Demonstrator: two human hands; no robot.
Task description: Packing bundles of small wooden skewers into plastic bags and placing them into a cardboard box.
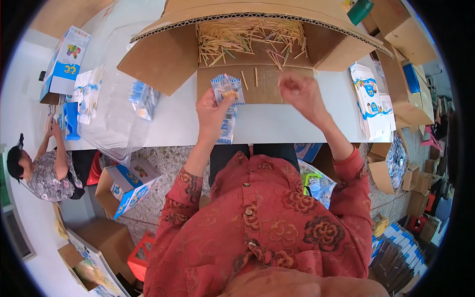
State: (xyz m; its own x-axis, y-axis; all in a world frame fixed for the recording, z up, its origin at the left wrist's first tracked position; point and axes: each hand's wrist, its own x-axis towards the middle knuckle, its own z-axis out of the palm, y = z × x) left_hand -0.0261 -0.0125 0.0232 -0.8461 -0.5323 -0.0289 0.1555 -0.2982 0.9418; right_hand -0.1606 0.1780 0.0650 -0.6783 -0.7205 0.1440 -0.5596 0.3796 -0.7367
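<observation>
My left hand (211, 110) pinches a small clear packet (229, 83) with blue-and-white edges, above the front edge of the white table. Something orange-brown shows inside it. Another blue-and-white packet (227, 124) hangs just below, partly behind my wrist; whether the two are joined I cannot tell. My right hand (304, 99) is raised with its fingers curled in, over the cardboard flap (269, 94); what it pinches, if anything, is hidden. Ahead, an open carton (339, 47) lies on its side, with a heap of thin pale and coloured sticks (237, 37). Two loose sticks (256, 76) lie on its flap.
A clear plastic tub (106, 116) holding packets stands at the left table edge. Flattened printed boxes (371, 101) are stacked at the right. A blue-and-white box (67, 62) stands at far left. Another person (44, 168) works there. Cartons (388, 168) crowd the floor.
</observation>
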